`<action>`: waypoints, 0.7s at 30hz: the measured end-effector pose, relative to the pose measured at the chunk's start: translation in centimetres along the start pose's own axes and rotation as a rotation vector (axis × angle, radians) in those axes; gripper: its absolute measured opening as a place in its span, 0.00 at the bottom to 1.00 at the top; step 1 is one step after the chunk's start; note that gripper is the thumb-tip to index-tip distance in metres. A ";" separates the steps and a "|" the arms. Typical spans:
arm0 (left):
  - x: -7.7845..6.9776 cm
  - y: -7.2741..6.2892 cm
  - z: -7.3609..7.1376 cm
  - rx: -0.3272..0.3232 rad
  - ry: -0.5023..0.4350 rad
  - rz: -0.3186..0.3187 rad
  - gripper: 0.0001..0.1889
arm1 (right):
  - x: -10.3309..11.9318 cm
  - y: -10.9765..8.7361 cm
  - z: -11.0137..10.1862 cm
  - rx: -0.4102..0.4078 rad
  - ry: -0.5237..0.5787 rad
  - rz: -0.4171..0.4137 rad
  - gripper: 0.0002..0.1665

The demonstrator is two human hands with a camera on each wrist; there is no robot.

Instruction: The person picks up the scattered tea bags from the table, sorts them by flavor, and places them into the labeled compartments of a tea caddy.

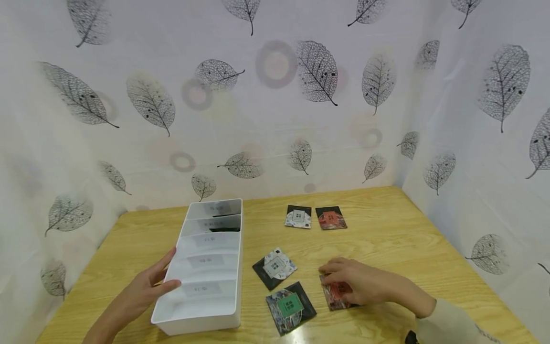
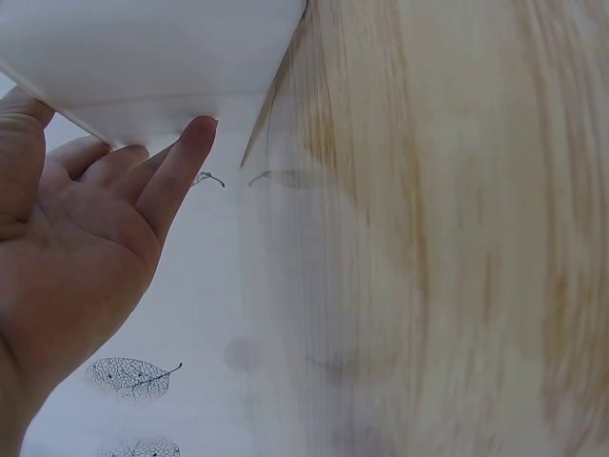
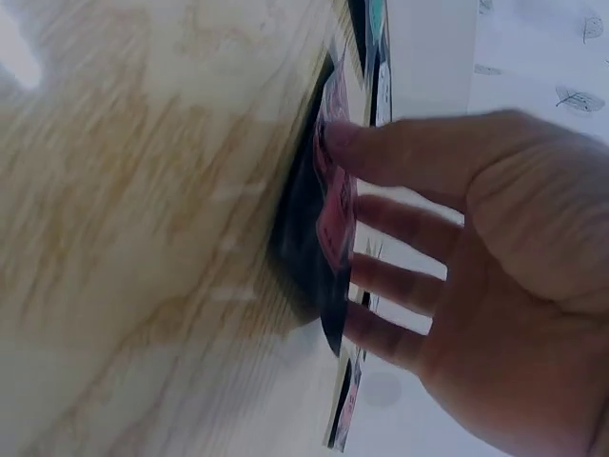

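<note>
My left hand [image 1: 148, 279] grips the side wall of a long white divided box [image 1: 238, 291], with the thumb over the rim and the fingers along the outer face. In the left wrist view, the fingers [image 2: 181, 171] touch the box's wall [image 2: 171, 57]. On the right, my right hand [image 1: 361, 282] pinches a red and black packet [image 1: 333, 291] between thumb and fingers. The right wrist view shows that packet [image 3: 333, 224] partly raised from the tabletop, the thumb on its near edge. Beside it lie a green-labelled packet [image 1: 290, 308] and a white-labelled packet [image 1: 275, 267].
Farther back lie another white-labelled packet [image 1: 298, 217] and another red-labelled packet [image 1: 331, 218]. The box has several labelled compartments, with dark packets [image 1: 225, 229] in the far ones. A leaf-printed curtain [image 1: 275, 119] surrounds the wooden table [image 1: 386, 229].
</note>
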State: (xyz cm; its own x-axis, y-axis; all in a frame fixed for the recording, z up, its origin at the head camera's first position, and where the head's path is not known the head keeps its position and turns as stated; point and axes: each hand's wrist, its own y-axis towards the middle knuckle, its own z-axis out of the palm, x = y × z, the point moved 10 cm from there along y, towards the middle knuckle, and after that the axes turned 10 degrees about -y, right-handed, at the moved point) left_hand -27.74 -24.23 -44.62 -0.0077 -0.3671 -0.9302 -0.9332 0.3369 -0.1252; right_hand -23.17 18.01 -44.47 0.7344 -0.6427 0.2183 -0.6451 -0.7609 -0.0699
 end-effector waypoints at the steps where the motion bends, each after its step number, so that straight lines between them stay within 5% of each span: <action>1: 0.1 0.0 0.0 -0.001 -0.001 -0.005 0.45 | -0.2 0.0 0.1 -0.003 -0.006 0.015 0.28; 10: 0.1 0.1 0.0 -0.007 0.009 -0.007 0.46 | -1.5 0.1 -0.8 -0.129 -0.088 0.164 0.21; 21: 0.4 0.1 0.0 -0.007 0.029 -0.011 0.45 | -5.7 -1.1 0.7 -0.088 0.229 0.563 0.32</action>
State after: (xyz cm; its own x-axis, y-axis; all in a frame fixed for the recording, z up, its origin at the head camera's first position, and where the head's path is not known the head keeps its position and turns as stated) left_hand -27.85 -24.33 -44.96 -0.0078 -0.3961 -0.9182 -0.9358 0.3264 -0.1329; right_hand -26.50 22.50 -46.36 0.2181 -0.9006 0.3760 -0.9430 -0.2938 -0.1566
